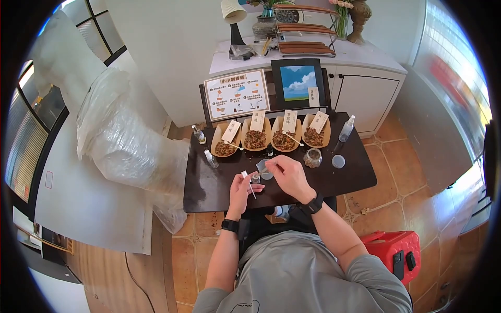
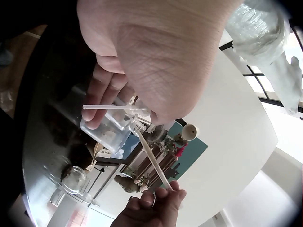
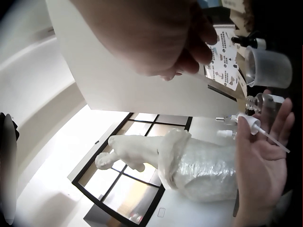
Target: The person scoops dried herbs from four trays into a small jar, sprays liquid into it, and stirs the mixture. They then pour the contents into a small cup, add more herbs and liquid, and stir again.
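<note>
My left hand (image 1: 242, 192) holds a small clear spray bottle (image 2: 106, 132) with its mouth uncovered. The same hand also pinches the bottle's white spray pump (image 3: 246, 123), whose thin dip tube (image 3: 274, 139) sticks out across the fingers. My right hand (image 1: 289, 177) pinches the end of a slender, translucent pipette-like stick (image 2: 154, 161). Its other end is at the bottle's mouth. Just beyond the bottle stands a translucent plastic cup (image 3: 269, 68), and behind that a small dark dropper bottle (image 1: 270, 151).
On the dark table (image 1: 344, 177), several paper trays (image 1: 255, 140) hold dried plant bits with labels. A glass jar (image 1: 312, 158) and a round lid (image 1: 338, 161) lie to the right. Spray bottles (image 1: 211, 158) stand at both sides. An instruction board (image 1: 236, 96) leans behind.
</note>
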A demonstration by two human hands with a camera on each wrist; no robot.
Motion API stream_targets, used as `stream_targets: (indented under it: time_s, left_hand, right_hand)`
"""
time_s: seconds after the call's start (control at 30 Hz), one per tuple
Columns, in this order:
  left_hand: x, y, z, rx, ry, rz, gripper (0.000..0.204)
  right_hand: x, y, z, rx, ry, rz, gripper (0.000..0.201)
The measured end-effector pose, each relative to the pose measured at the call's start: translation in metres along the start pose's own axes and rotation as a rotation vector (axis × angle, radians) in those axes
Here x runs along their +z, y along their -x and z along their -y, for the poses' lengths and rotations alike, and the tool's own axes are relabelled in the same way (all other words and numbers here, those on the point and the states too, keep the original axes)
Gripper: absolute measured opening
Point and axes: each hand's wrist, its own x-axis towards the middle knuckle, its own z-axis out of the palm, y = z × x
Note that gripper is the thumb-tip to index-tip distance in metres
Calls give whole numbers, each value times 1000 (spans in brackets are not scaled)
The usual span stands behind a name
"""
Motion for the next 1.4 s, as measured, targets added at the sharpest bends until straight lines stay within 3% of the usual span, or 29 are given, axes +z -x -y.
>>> stream_targets:
  time_s: [0.07,0.1,0.17,0.23,0.3,0.47,0.7,0.9,1.07,1.27,1.4]
  left_hand:
    - [0,0,0,-4,9,-6,17]
    - [0,0,-1,-3,10,-7,17]
    - [1,-1,0,9,-24,-23,17]
    - [1,-1,0,8,-23,-21,17]
    - [1,0,1,12,-24,-17,18]
    - [1,0,-1,1,14,10,19]
    - [0,0,0,5,23,24,20]
    - [0,0,-2,1,10,12,19]
    - [0,0,-1,0,11,1,17]
    - [2,0,-2,-6,-12,-24,16]
    - [3,1,-2,0,-7,-19,16]
  right_hand:
    - [-8,-5,11,148,-38,-61,11]
    - [-11,-9,12,146,-38,-59,11]
    - [-18,-17,13,180,31,-218,10]
    - [-19,-19,11,225,49,-224,12]
    - [-12,-17,-3,120,115,-173,11]
    - [3,1,-21,218,106,-2,16]
    - [8,11,-39,117,204,9,16]
    - [4,8,-29,151,150,-37,14]
    - [-8,-2,1,151,61,-180,12]
    - [-13,-4,31,125,-65,-84,12]
    - [-6,1,24,115,-39,-23,12]
